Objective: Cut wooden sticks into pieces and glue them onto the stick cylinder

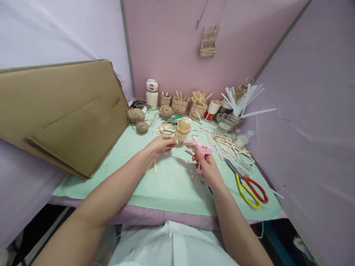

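Our right hand (208, 167) clamped on a pink glue gun (205, 150), nozzle (181, 142) beside our left hand (161, 145), whose grip we cannot tell, round straw-coloured cup (181, 132) just beyond, fuzzy twine balls (136, 115) farther left, flat wood strips (232, 146) strewn right.

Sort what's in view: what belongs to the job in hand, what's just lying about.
Job in hand:
glue gun, in the right hand, pointing toward the left hand
likely the cup and wood strips

Lying about, apparently:
scissors
twine balls
white bottle
cardboard
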Demonstrator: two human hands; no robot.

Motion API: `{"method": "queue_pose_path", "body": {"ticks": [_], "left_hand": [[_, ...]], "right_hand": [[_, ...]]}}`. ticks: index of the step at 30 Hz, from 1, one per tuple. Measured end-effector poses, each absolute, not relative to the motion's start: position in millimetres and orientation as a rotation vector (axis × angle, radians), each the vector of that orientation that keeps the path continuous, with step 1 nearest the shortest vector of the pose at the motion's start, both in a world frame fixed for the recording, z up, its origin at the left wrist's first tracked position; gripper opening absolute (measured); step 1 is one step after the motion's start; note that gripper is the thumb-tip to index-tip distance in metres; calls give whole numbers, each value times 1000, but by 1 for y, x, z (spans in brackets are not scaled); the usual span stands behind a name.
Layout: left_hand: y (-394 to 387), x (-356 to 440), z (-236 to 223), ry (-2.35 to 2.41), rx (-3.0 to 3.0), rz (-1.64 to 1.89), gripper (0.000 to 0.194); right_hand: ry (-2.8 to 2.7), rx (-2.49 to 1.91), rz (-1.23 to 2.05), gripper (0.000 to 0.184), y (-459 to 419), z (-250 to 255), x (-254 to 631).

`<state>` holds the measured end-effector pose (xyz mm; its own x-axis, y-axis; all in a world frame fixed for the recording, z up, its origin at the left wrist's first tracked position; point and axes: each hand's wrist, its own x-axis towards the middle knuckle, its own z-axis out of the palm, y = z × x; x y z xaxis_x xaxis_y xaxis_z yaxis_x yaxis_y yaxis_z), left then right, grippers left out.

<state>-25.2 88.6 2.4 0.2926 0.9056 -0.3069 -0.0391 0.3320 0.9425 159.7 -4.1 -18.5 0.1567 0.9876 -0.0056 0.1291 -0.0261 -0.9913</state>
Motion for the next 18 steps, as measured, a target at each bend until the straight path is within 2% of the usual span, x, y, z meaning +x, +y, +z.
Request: {"method": "queue_pose_path", "body": {"ticks": [18], "left_hand": [[87,-25,4,1061,1032,795,24]], "right_hand": [[-1116,-1368,1072,40,-5,-17,159]]}}
